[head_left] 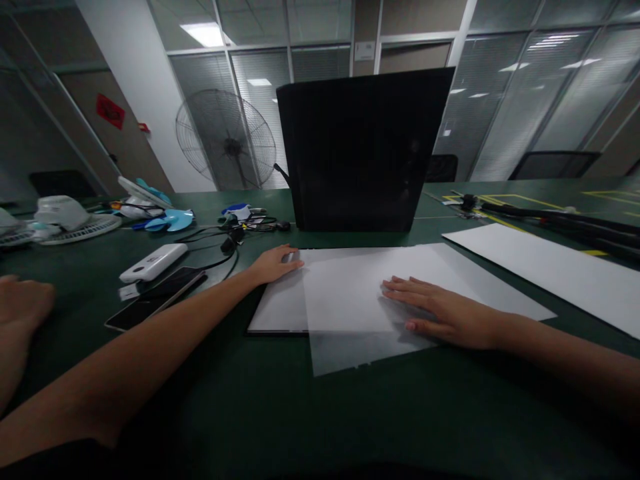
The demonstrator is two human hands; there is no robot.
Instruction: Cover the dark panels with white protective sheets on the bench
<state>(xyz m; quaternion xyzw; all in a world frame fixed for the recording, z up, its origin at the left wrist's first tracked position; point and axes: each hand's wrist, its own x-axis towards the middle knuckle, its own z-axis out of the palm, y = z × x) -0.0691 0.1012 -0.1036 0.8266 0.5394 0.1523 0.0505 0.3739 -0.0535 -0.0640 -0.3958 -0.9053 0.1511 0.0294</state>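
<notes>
A white sheet of paper [350, 293] lies on a thin dark-edged board [275, 320] on the green table. Another white sheet [460, 280] lies under it, reaching to the right. My left hand [274, 263] rests at the far left corner of the board, fingers curled onto the paper's edge. My right hand [445, 313] lies flat on the top sheet, fingers stretched out and pointing left. A tall black box-like object [365, 150] stands upright just behind the papers.
A large white sheet [550, 273] lies at the right. A power bank [154, 262], phone [155, 299], cables and small fans [75, 220] sit at the left. Another person's hand [20, 313] rests at the far left edge. Dark rods [560, 220] lie at the back right.
</notes>
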